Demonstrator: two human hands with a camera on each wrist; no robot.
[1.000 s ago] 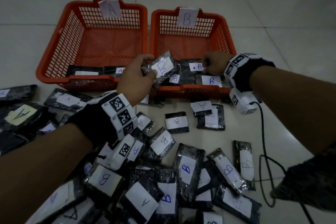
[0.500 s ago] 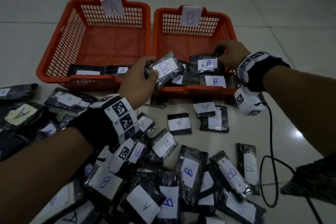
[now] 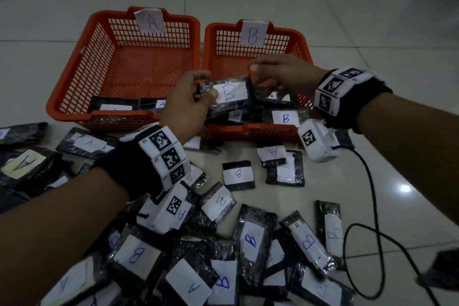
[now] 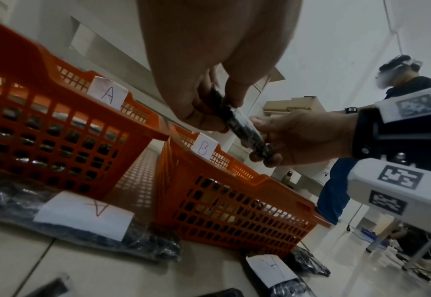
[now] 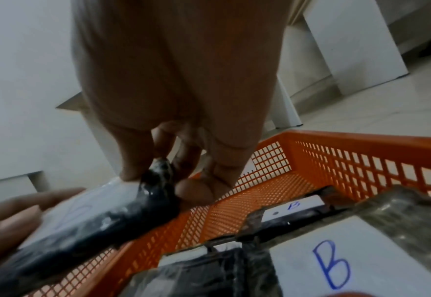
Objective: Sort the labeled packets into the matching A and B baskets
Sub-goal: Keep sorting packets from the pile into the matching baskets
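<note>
A flat black packet wrapped in crinkled clear film (image 3: 229,95), with a white paper label bearing a blue handwritten "B", is held in the air above the near end of the orange mesh plastic basket tagged "B" (image 3: 301,42). The left hand (image 3: 186,107) pinches its left end between thumb and fingers; the right hand (image 3: 283,74) pinches its right end from above. Beside that basket stands the orange mesh plastic basket tagged "A" (image 3: 74,74), with dark packets at its near wall, one label reading "A". Inside the B basket lie more film-wrapped packets (image 5: 336,261) labelled "B". On the tiled floor (image 3: 372,32), a heap of loose labelled packets (image 3: 250,241) shows "A" and "B" marks; several labels are upside down, overlapped or too dim to read.
</note>
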